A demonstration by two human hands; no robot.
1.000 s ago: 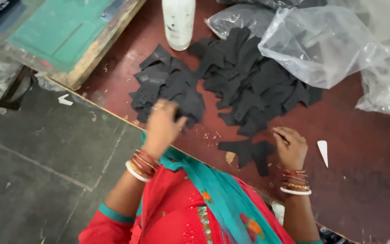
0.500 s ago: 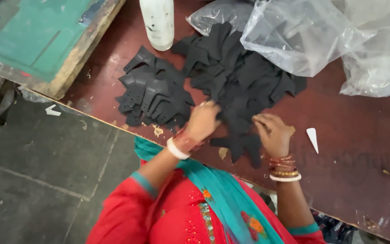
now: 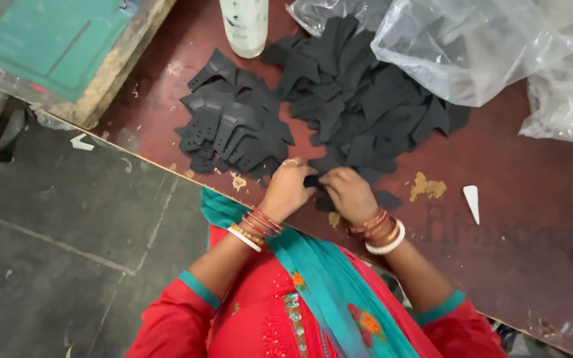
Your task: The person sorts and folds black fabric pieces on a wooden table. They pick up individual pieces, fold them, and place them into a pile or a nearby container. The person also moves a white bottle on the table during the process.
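My left hand (image 3: pixel 286 189) and my right hand (image 3: pixel 349 193) meet near the front edge of a dark red table (image 3: pixel 518 232). Both pinch one small black cut piece (image 3: pixel 312 180) between their fingertips. Left of my hands lies a neat pile of black cut pieces (image 3: pixel 233 129) with punched holes. A bigger, loose heap of black pieces (image 3: pixel 366 93) spreads behind my hands, partly under a clear plastic bag (image 3: pixel 459 46). More black pieces (image 3: pixel 387 199) lie under my right hand.
A white bottle (image 3: pixel 245 23) stands at the back of the table. A green-topped wooden frame (image 3: pixel 54 46) lies at the left. A small white pointed tool (image 3: pixel 472 201) rests on the right. Grey floor (image 3: pixel 54 252) lies below the table edge.
My left hand came from the left pile over to the right hand. Both hands now grip one black piece together.
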